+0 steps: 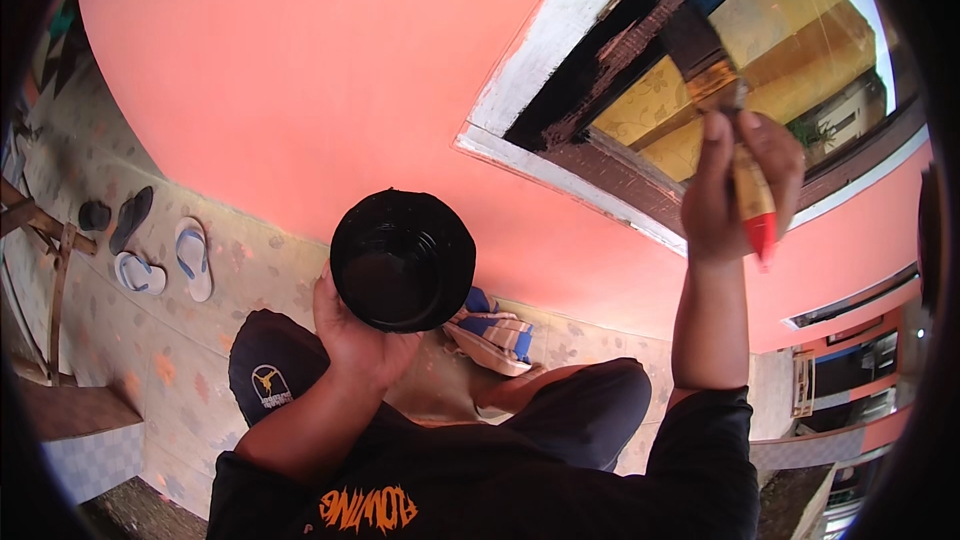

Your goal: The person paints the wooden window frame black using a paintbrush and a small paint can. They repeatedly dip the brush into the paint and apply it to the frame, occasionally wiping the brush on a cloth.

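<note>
My left hand (360,337) holds a round black paint container (401,262) from below, its open top facing up. Dark, glossy paint shows inside. My right hand (731,187) grips a paintbrush (752,187) by its wooden handle, which ends in a red tip. The dark bristles point up and left, over the window frame (551,101); whether they touch it cannot be told. Black paint covers much of this frame, with brown patches showing through. Beside it is the glass pane (795,37), with yellow reflections and a plant reflected in it.
A pink wall (300,75) and white window trim (517,52) surround the frame. A striped cloth (495,330) lies on the tiled floor (187,337) by my legs. Flip-flops (196,259) and dark sandals (133,219) lie to the left, near a wooden structure (64,300).
</note>
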Motion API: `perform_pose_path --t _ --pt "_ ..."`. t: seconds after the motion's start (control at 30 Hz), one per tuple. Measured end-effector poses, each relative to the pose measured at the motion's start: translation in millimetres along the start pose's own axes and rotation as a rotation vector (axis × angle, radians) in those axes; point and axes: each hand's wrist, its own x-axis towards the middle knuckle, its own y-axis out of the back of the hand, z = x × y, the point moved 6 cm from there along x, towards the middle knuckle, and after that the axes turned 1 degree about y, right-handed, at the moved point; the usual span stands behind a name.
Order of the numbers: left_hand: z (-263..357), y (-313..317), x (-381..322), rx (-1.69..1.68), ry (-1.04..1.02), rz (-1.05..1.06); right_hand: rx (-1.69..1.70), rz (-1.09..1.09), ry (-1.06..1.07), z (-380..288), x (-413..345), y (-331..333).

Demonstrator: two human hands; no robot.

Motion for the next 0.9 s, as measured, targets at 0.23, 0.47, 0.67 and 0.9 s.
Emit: perform_pose_path --t 0.23,0.47,0.67,0.9 --pt "0 -7 1 0.039 0.006 -0.074 0.122 -0.271 -0.120 -47 -89 -55" --pt "1 -12 0 0.049 -0.007 -0.065 0.333 -0.362 -0.292 -47 -85 -47" --pt "-2 -13 -1 0.052 0.002 -0.043 0.157 -0.150 -0.249 -9 -21 -34" --pt "2 -10 -2 0.067 -0.021 -0.042 0.009 0.013 -0.115 -30 -25 -24"
